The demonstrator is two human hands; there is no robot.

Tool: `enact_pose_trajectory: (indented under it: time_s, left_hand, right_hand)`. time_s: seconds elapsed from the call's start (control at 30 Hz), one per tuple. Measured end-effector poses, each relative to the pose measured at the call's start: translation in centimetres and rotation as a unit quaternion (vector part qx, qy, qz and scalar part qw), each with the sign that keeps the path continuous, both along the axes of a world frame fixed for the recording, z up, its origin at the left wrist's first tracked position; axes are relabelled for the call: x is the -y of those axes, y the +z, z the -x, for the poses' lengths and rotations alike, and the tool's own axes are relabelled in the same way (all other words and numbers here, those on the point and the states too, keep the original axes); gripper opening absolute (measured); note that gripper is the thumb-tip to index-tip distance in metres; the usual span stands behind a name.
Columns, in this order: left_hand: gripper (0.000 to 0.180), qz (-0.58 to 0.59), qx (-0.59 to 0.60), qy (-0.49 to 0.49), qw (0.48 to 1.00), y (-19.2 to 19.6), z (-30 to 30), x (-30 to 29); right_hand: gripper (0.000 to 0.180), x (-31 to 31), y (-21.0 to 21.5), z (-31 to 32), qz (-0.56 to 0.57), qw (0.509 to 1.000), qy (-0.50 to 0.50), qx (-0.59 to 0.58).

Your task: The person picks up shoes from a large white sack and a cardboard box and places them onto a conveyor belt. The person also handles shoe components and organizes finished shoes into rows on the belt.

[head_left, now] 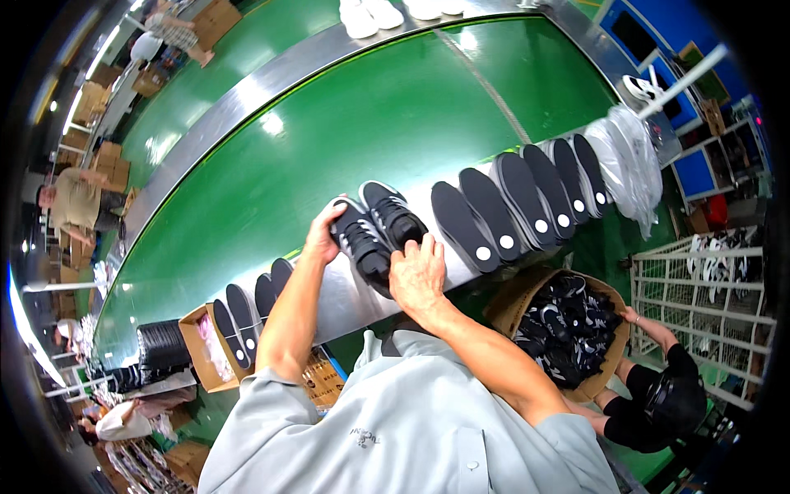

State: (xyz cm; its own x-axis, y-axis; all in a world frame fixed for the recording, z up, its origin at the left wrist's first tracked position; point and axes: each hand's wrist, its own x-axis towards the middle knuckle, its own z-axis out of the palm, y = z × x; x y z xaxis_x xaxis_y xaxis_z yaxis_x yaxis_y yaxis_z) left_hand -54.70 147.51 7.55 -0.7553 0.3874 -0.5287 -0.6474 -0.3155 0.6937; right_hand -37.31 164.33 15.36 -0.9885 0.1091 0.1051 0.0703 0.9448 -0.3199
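Observation:
A pair of black sneakers with white soles is held side by side over the metal ledge (346,305) in front of me. My left hand (324,234) grips the left sneaker (360,239) by its outer side near the toe, thumb on top. At the heel end, my right hand (420,276) has its fingers curled around the backs of the pair, touching the right sneaker (393,212); its fingertips are partly hidden. To the right, several black insoles (462,224) with white round dots lie in a row along the ledge. More insoles (239,317) lie left of my left forearm.
Beyond the ledge runs a green conveyor belt (329,132), with white shoes (370,15) on its far rim. Clear plastic bags (629,165) lie at the right. A carton (504,306) full of black shoes stands near my right elbow, another person's hand (629,315) on it. A wire rack (699,288) stands behind.

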Motion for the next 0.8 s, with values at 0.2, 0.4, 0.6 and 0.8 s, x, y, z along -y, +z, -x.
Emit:
enact_pose_trajectory:
  time_s: [0.2,0.4,0.6,0.8]
  left_hand:
    - [0.043,0.599,-0.456,0.074,0.654,0.8,-5.1,-0.2]
    - [0.037,0.423,-0.516,-0.187,0.721,8.1,-18.0,1.7]
    - [0.067,0.478,-0.396,-0.278,0.733,4.9,-17.2,-3.7]
    - [0.053,0.555,-0.419,-0.279,0.662,2.6,-17.8,-3.5]
  right_hand:
    - [0.032,-1.3,-2.2,-2.0,0.113,0.993,0.025,-0.022]
    - [0.038,-0.9,-2.8,-1.9,0.239,0.966,-0.093,0.012]
    - [0.031,-2.0,-5.9,-1.1,0.367,0.916,-0.157,0.024]
    - [0.034,-1.2,-8.4,-2.6,0.347,0.932,-0.096,0.045]
